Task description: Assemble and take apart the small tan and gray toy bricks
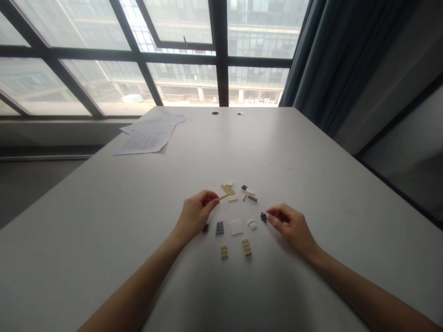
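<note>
Near the middle of the table, my left hand [198,213] is closed, with thumb and fingertips pinching the end of a narrow tan toy-brick plate [224,196]. The far end of that strip lies close to a larger tan plate [228,189] and a white studded strip [233,198]. On the right, the fingertips of my right hand [288,224] are pinched at the edge of a small black toy-brick piece [263,216]. A dark piece [205,228] lies under my left wrist, partly hidden. Beside it sits a grey wedge plate [220,228].
A translucent white square [236,227] and a white bracket-like piece [252,224] lie between my hands. Two tan bricks [247,247] are nearer me. Dark grey, white and tan bits [252,198] sit farther back. Printed papers [147,136] lie far left, before the window.
</note>
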`<move>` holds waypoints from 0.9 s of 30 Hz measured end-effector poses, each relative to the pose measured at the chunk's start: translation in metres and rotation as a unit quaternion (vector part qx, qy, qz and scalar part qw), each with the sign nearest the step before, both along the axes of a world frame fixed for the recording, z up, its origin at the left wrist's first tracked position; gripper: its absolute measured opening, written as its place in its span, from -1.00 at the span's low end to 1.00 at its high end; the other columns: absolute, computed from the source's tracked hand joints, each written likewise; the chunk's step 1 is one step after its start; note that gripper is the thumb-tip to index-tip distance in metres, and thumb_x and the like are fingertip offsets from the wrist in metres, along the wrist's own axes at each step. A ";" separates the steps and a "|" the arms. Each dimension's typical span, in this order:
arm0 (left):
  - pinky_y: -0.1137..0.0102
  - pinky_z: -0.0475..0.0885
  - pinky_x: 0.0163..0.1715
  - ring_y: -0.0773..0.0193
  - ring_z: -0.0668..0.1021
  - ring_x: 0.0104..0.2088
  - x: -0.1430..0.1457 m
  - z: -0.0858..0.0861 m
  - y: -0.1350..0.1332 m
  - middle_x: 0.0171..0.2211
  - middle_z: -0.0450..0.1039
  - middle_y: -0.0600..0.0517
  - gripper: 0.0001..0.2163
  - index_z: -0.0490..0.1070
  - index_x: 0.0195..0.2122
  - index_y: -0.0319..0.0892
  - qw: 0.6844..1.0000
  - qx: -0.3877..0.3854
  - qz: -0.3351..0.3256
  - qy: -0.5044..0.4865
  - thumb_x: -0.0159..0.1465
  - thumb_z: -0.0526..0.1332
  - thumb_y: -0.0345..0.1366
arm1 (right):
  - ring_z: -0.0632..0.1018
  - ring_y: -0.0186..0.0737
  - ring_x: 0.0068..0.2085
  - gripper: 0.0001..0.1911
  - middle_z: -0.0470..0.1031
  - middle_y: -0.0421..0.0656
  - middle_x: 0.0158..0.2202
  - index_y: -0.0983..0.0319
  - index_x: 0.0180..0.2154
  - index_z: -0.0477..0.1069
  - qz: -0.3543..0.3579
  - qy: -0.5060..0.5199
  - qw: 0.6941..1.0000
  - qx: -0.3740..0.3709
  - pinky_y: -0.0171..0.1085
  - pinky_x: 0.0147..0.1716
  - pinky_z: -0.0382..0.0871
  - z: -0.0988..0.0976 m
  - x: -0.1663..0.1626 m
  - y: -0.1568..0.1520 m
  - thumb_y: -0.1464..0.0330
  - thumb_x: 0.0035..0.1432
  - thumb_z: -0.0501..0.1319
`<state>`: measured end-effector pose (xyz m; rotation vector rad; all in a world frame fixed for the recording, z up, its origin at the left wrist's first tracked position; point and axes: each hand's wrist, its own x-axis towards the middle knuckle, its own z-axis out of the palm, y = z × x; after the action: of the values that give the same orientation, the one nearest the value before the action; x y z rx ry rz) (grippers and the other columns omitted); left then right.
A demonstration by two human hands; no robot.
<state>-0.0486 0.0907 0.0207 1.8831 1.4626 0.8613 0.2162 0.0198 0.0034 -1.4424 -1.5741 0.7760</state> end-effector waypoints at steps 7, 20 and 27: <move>0.43 0.36 -0.33 0.29 0.51 -0.40 0.018 0.030 -0.051 -0.42 0.54 0.06 -0.89 0.49 -0.35 -0.14 0.996 0.016 -0.046 -0.070 0.22 0.21 -0.25 | 0.51 -0.31 -0.40 -0.69 0.52 -0.16 -0.31 0.21 -0.11 0.45 0.098 0.203 0.974 -0.029 -0.30 -0.39 0.46 0.028 -0.046 0.008 0.29 0.07 0.30; 0.47 0.39 -0.39 0.36 0.49 -0.47 0.015 0.022 -0.050 -0.54 0.46 0.09 -0.87 0.43 -0.33 -0.21 0.968 -0.091 -0.072 -0.222 0.26 0.18 -0.26 | 0.54 -0.29 -0.40 -0.88 0.54 -0.18 -0.39 0.21 -0.25 0.51 0.090 0.125 0.986 0.069 -0.32 -0.37 0.45 0.027 -0.067 0.008 0.36 0.14 0.26; 0.45 0.39 -0.41 0.33 0.49 -0.44 0.014 0.013 -0.051 -0.45 0.51 0.04 -0.84 0.47 -0.31 -0.21 0.980 -0.047 -0.068 -0.183 0.20 0.28 -0.21 | 0.53 -0.34 -0.53 -0.87 0.49 -0.24 -0.55 0.24 -0.34 0.47 0.071 0.211 0.975 0.024 -0.37 -0.51 0.44 0.022 -0.070 0.010 0.30 0.11 0.31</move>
<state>-0.0347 0.0397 0.0337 1.6294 1.1173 0.9919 0.1465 0.0297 0.0252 -1.0513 -1.3613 1.0448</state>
